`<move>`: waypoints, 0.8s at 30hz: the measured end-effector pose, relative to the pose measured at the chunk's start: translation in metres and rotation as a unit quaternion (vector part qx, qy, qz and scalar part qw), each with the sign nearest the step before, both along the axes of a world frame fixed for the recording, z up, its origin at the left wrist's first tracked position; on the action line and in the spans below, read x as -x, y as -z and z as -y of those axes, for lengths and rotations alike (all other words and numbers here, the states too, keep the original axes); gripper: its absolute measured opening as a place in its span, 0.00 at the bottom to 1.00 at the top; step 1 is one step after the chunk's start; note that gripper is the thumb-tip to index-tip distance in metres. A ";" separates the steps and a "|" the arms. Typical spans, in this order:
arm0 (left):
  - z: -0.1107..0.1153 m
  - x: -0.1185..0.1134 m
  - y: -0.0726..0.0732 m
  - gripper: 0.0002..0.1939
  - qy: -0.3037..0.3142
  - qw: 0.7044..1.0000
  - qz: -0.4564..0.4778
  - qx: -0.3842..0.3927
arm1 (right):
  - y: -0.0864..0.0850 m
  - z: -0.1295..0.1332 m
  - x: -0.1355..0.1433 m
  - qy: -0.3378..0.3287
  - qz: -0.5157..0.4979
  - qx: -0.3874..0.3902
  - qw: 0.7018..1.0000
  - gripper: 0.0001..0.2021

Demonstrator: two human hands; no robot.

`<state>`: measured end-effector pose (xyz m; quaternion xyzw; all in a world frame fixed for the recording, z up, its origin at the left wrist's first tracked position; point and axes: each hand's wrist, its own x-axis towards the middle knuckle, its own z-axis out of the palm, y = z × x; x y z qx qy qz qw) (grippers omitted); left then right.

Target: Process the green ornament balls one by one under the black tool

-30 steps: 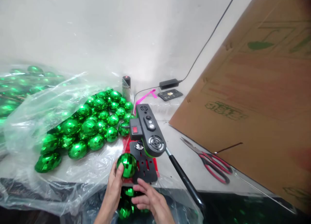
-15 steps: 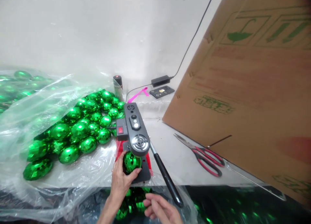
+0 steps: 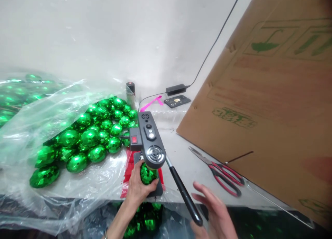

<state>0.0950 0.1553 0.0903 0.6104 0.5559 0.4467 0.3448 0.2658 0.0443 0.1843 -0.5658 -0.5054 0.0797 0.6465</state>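
A shiny green faceted ball (image 3: 147,174) sits under the round head of a dark grey press machine (image 3: 151,138). My left hand (image 3: 138,189) is wrapped round the ball's left and near sides, thumb at its lower right. The machine's black lever handle (image 3: 185,194) slants down to the right. Beside the handle's lower end is my right hand (image 3: 212,211), fingers apart and slightly blurred, holding nothing. Red material (image 3: 128,169) lies under the machine's base.
Many green balls (image 3: 89,138) lie on clear plastic at the left. Scissors (image 3: 220,171) rest on the right, beside a large cardboard box (image 3: 259,111). Behind stand a dark cylinder (image 3: 130,90), a black adapter (image 3: 176,89) and a phone-like item (image 3: 177,101). More balls (image 3: 145,220) lie below the edge.
My right hand has moved right, from below the machine to beside the lever handle, and its fingers have spread. My left hand stays on the ball. The view has shifted slightly.
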 end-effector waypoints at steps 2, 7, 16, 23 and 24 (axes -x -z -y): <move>0.000 -0.001 0.003 0.39 -0.004 1.000 0.014 -0.001 | -0.018 -0.018 0.003 0.016 0.097 -0.112 0.989 0.25; 0.002 -0.001 0.000 0.40 -0.004 1.000 0.028 0.002 | -0.061 -0.057 0.014 -0.041 0.233 -0.196 0.952 0.14; 0.002 -0.005 -0.008 0.40 0.013 1.000 0.019 0.020 | -0.045 -0.063 0.025 -0.103 0.160 -0.141 0.972 0.17; 0.003 -0.006 -0.005 0.39 0.016 1.000 0.006 0.012 | -0.035 -0.060 0.030 -0.055 0.137 -0.134 0.980 0.21; 0.003 -0.007 -0.004 0.39 0.017 1.000 0.004 0.011 | -0.035 -0.061 0.031 -0.050 0.132 -0.135 0.981 0.21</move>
